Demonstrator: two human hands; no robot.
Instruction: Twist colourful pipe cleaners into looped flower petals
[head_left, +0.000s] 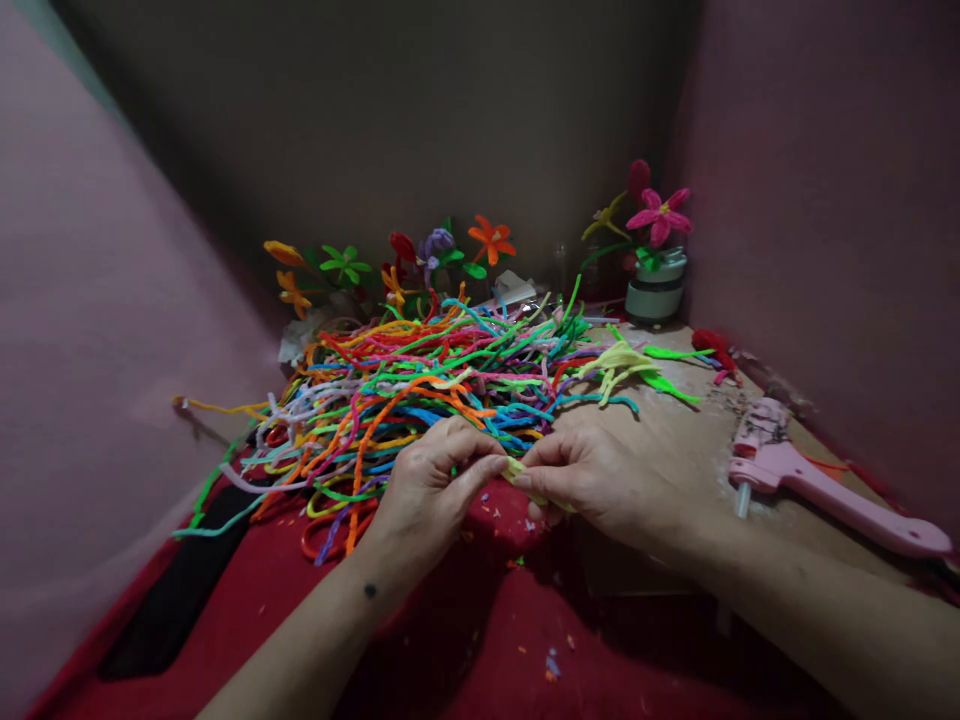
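Note:
A short piece of pale yellow pipe cleaner [514, 468] is pinched between my two hands, just in front of a big heap of coloured pipe cleaners [420, 390]. My left hand [442, 475] grips one end between thumb and index finger. From the other side, my right hand [574, 475] pinches it too, with a bit of yellow showing below the fingers. Much of the piece is hidden by my fingers. To the right of the heap lie several pale yellow bent pieces [619, 365] beside bright green ones [667, 385].
A pink glue gun [832, 495] rests on the brown board [675, 450] at right. Pipe-cleaner flowers [491, 240] stand along the back, one pink flower [660, 215] in a pale green pot [655, 295]. A black strip [180, 590] lies on the red cloth [300, 640], which has scattered fluff.

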